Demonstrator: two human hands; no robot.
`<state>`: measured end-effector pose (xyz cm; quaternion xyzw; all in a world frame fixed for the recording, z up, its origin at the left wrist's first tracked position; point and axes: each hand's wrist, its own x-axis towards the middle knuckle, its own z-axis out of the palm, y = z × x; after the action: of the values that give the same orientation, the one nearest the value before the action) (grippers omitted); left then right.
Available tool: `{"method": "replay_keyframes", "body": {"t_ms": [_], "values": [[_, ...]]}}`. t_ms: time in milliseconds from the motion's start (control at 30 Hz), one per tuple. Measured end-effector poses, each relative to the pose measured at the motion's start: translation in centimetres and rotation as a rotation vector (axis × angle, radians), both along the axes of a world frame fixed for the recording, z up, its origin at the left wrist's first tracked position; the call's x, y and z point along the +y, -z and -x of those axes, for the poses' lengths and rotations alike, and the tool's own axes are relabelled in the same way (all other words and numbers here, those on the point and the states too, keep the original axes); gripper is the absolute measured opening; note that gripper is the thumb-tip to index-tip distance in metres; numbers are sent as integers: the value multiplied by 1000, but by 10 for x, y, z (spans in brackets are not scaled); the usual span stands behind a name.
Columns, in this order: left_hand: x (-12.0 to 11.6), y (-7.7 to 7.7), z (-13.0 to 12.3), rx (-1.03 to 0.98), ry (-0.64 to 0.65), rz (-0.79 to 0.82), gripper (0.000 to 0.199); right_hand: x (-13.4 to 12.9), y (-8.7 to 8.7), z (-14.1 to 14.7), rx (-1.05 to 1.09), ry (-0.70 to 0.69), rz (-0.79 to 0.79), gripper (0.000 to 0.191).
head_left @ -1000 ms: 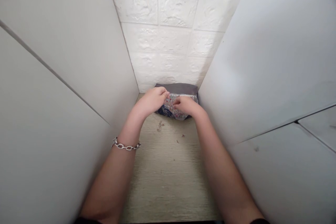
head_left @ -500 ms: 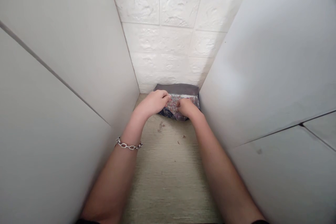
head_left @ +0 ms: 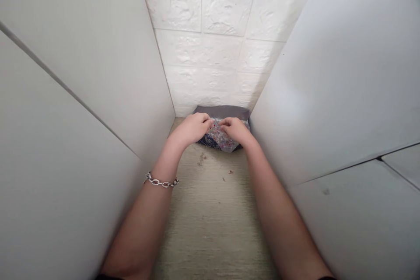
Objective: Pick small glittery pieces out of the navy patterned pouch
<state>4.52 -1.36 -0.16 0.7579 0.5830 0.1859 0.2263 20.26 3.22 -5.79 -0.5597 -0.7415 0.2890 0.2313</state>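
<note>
Against the foot of the wall lies a low dark bag [head_left: 210, 141] with a navy patterned front and a grey back flap. Clear, shiny plastic on top of it shows many small multicoloured bits [head_left: 226, 141]. My left hand [head_left: 196, 126] reaches over the left part of the plastic, its fingers pinched together; whatever they grip is too small to name. From the right, my right hand [head_left: 235, 130] bends its fingers and thumb together above the bits, and what they hold is hidden. A short gap separates the two hands.
Pale panels, left [head_left: 98, 52] and right [head_left: 344, 74], close in on both arms. Behind the bag rises a white brick-pattern wall [head_left: 216, 48]. Small brown crumbs [head_left: 201, 159] lie on the wood-grain floor [head_left: 213, 227]. A silver chain bracelet [head_left: 162, 183] circles my left wrist.
My right hand has lifted slightly away from me, and more of the plastic with its bits shows beneath it. The left hand has stayed nearly in place.
</note>
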Motion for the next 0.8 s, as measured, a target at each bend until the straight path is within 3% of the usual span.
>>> {"method": "replay_keyframes", "body": {"t_ms": [133,267,467,633,800], "values": [[-1,-1,0,-6,0,5,27,-5,-5,5,164,-94,119,29],[-1,-1,0,3,-18,14,27,-4,-4,6,202,-98,192,30],[2,2,-1,25,-3,10,27,6,9,0,-183,34,-129,34],[3,3,-1,35,-6,14,27,7,17,-1,-400,-26,-82,37],[5,6,-2,48,-6,7,27,9,30,0,-519,7,-42,32]]}}
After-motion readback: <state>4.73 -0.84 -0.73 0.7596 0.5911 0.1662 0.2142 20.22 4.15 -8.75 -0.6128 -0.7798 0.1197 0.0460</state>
